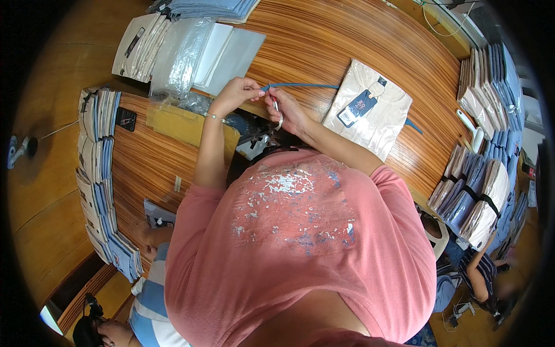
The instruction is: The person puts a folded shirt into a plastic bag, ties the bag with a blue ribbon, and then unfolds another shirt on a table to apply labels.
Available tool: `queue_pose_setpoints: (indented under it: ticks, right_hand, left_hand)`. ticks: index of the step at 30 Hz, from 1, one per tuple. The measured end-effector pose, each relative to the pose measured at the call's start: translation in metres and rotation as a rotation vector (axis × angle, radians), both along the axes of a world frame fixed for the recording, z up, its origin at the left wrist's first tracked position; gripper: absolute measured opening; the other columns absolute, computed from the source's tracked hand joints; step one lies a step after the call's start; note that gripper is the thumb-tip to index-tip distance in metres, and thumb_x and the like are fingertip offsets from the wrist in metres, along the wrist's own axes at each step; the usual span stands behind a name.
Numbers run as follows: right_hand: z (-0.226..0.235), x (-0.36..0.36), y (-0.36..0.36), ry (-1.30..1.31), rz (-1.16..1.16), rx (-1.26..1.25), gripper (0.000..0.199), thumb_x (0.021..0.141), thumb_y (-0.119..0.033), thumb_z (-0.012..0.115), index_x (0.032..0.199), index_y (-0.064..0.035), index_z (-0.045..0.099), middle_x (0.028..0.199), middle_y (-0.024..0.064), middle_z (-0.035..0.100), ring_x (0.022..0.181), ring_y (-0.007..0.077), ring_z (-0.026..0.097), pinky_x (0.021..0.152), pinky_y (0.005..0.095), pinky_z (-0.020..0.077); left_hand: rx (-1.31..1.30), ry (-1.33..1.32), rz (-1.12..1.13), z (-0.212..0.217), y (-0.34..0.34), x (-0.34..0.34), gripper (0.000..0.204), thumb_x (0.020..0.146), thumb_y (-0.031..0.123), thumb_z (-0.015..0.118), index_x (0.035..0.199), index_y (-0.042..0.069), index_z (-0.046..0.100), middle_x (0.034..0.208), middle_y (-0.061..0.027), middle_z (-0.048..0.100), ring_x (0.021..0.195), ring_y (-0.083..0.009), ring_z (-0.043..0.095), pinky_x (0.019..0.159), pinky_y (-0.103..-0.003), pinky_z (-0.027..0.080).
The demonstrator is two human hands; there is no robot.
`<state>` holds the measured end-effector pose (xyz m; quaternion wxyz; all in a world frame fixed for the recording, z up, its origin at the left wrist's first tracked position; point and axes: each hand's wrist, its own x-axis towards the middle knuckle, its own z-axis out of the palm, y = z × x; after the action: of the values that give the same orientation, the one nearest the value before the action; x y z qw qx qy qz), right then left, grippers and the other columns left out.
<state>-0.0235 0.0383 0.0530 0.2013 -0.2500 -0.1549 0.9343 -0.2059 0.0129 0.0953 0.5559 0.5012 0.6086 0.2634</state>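
A narrow blue strip runs from my hands to a folded cream garment in a clear bag. It passes under the bag, and its other end sticks out on the right. My left hand is closed, pinching the strip's near end between thumb and fingers. Close beside it, my right hand is closed around a small tool with a red and a whitish part; its kind is mostly hidden by the fingers. A dark blue tag lies on the bagged garment.
Bagged garments, clear plastic bags and white sheets lie at the far left. Garment stacks line the left edge. Strapped bundles and a white-handled tool are at right. Another person sits lower left.
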Motion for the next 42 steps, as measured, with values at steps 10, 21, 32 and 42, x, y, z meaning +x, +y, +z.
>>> queue_pose_setpoints:
  ticks: [10,21,32,42]
  right_hand:
    - [-0.002,-0.011,0.000,0.057,-0.026,0.009,0.016,0.092,-0.024,0.048,0.087,-0.0099,0.043,0.068,0.0010,0.047,0.042,0.0079,0.034,0.037,0.0220,0.0249]
    - [-0.018,0.265,0.118,-1.368,-0.859,1.298,0.032,0.081,-0.011,0.062,0.111,-0.0024,0.056,0.096,0.0105,0.058,0.083,0.0199,0.055,0.072,0.0315,0.0465]
    - [-0.033,0.371,0.084,-1.594,-0.259,1.607,0.012,0.079,-0.016,0.062,0.087,-0.0072,0.062,0.095,0.0079,0.057,0.093,0.0285,0.049,0.079,0.0393,0.0390]
    - [0.002,0.407,0.093,-1.755,-0.329,1.753,0.030,0.076,-0.019,0.066,0.101,-0.0054,0.061,0.113,0.0158,0.054,0.107,0.0331,0.050,0.090,0.0426,0.0390]
  left_hand:
    - [-0.073,0.147,-0.046,0.024,-0.007,-0.005,0.016,0.083,0.013,0.063,0.079,-0.003,0.062,0.068,0.0006,0.058,0.065,-0.0061,0.052,0.062,-0.020,0.042]
    - [0.707,0.604,-0.291,-0.023,0.028,0.158,0.064,0.076,0.045,0.064,0.131,0.019,0.043,0.141,-0.0164,0.028,0.131,-0.0377,0.022,0.104,-0.057,0.016]
    - [0.651,0.783,-0.310,-0.072,0.045,0.227,0.065,0.076,0.051,0.060,0.134,0.032,0.040,0.148,-0.0136,0.015,0.135,-0.0387,0.010,0.102,-0.064,0.005]
    - [0.534,0.948,-0.363,-0.065,0.043,0.225,0.069,0.075,0.067,0.050,0.135,0.036,0.038,0.149,-0.0148,0.010,0.135,-0.0395,0.010,0.101,-0.066,0.008]
